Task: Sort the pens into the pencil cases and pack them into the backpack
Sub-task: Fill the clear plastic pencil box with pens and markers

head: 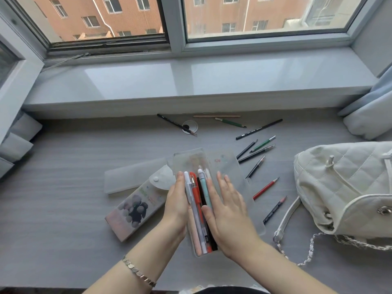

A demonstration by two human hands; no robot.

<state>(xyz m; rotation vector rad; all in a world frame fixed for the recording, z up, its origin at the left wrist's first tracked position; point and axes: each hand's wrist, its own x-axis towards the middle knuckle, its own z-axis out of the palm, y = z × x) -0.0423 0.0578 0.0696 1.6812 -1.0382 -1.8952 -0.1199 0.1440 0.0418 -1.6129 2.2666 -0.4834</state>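
A clear pencil case (pixel 231 172) lies open on the grey desk, its flap folded back. Several pens (pixel 199 209), white, orange, black and teal among them, lie in it lengthwise. My left hand (pixel 176 206) presses against the bundle's left side with straight fingers. My right hand (pixel 228 211) lies flat on the right side of the pens, fingers straight. A second pencil case (pixel 135 206), printed with dark round figures, lies to the left with its snap flap open. The white quilted backpack (pixel 347 187) lies at the right.
Loose pencils are scattered between the case and the backpack, with a red pencil (pixel 266 188) nearest. More pencils (pixel 258 129) lie near the windowsill (pixel 191 81). The backpack's chain strap (pixel 318 242) trails across the desk. A round cable grommet (pixel 190 126) sits at the back.
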